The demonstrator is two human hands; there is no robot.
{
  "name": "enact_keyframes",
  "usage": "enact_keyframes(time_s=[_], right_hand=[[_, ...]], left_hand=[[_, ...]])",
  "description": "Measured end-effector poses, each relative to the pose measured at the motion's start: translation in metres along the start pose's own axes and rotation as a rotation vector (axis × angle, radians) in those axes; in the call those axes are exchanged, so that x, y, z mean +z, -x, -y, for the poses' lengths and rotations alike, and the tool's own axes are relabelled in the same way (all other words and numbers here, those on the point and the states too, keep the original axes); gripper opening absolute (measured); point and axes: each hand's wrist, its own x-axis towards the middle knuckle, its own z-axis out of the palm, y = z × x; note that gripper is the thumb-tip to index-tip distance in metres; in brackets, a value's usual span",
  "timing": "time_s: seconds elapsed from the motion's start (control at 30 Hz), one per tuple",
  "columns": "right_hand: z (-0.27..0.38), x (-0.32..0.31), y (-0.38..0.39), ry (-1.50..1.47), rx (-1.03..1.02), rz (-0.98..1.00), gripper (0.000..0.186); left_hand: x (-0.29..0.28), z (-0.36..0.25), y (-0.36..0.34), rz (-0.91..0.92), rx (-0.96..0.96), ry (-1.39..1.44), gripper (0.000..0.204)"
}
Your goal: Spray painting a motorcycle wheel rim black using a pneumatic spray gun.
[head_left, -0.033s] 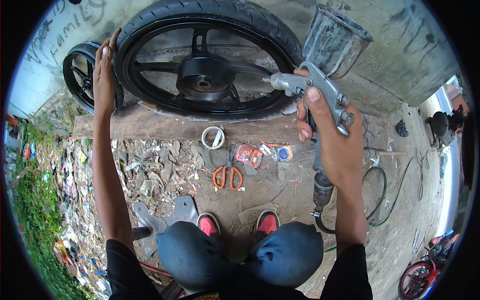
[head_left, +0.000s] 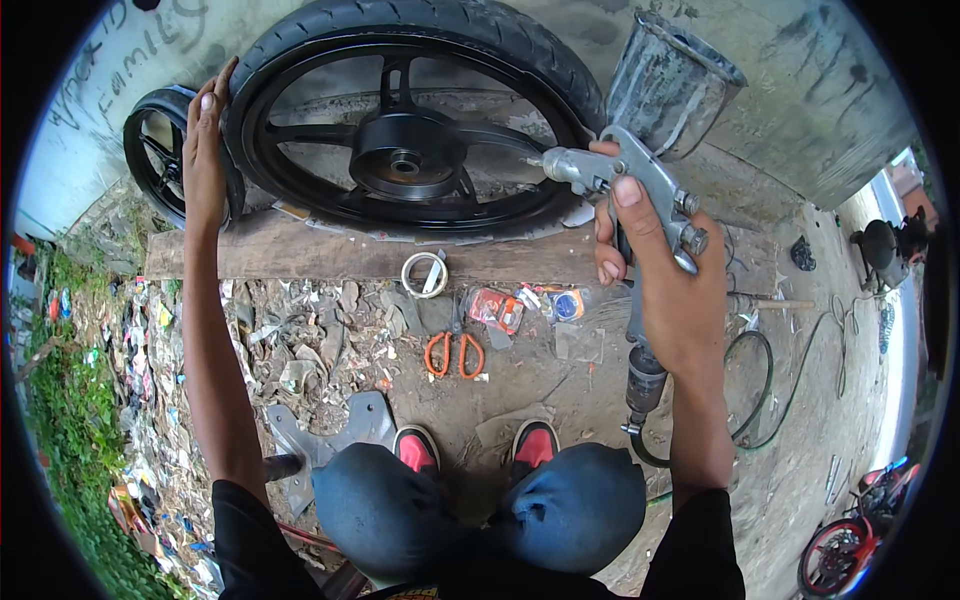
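Observation:
A black motorcycle wheel (head_left: 404, 125) with its tyre on stands upright against the wall, on a wooden plank. At its left edge, my left hand (head_left: 206, 150) lies with fingers stretched out against the tyre. My right hand (head_left: 665, 270) is wrapped round a metal spray gun (head_left: 640, 185), its nozzle pointing left toward the wheel's right side. A paint-streaked cup (head_left: 672, 85) sits on top of the gun, and a dark hose (head_left: 652, 460) runs from the fitting below its handle. Whether the trigger is pressed, I cannot tell.
A smaller black wheel (head_left: 160, 160) leans at the left. On the plank's (head_left: 320, 255) front edge lies a tape roll (head_left: 425, 274); orange-handled scissors (head_left: 455, 355) and small packets (head_left: 497, 310) lie on the littered ground. A grey metal stand (head_left: 365, 425) is beside my knee, a red motorcycle (head_left: 850, 545) far right.

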Motion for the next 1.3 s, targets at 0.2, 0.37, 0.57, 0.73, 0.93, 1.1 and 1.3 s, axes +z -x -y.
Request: enact_keyframes(time_s=[0.2, 0.37, 0.57, 0.73, 0.93, 1.1, 1.3], right_hand=[[-0.013, -0.017, 0.013, 0.016, 0.014, -0.053, 0.04], [-0.023, -0.021, 0.024, 0.054, 0.059, -0.117, 0.041], [-0.036, -0.017, 0.036, 0.141, -0.066, -0.272, 0.043], [-0.036, -0.009, 0.035, 0.169, -0.031, -0.196, 0.043], [-0.043, -0.012, 0.032, 0.225, -0.102, -0.234, 0.042], [-0.046, -0.023, 0.038, 0.322, -0.099, -0.339, 0.042], [-0.062, -0.037, 0.053, 0.387, 0.001, -0.374, 0.043]], left_hand=[[0.006, -0.007, -0.004, 0.012, -0.04, 0.045, 0.061], [0.008, -0.004, -0.01, 0.007, -0.055, -0.005, 0.06], [0.012, -0.008, -0.017, 0.015, -0.036, -0.093, 0.06], [0.021, -0.011, -0.024, -0.002, -0.029, -0.116, 0.059], [0.036, -0.014, -0.037, 0.032, 0.04, -0.088, 0.061], [0.049, -0.01, -0.046, 0.096, 0.021, -0.034, 0.065], [0.06, -0.029, -0.051, 0.101, -0.027, -0.017, 0.056]])
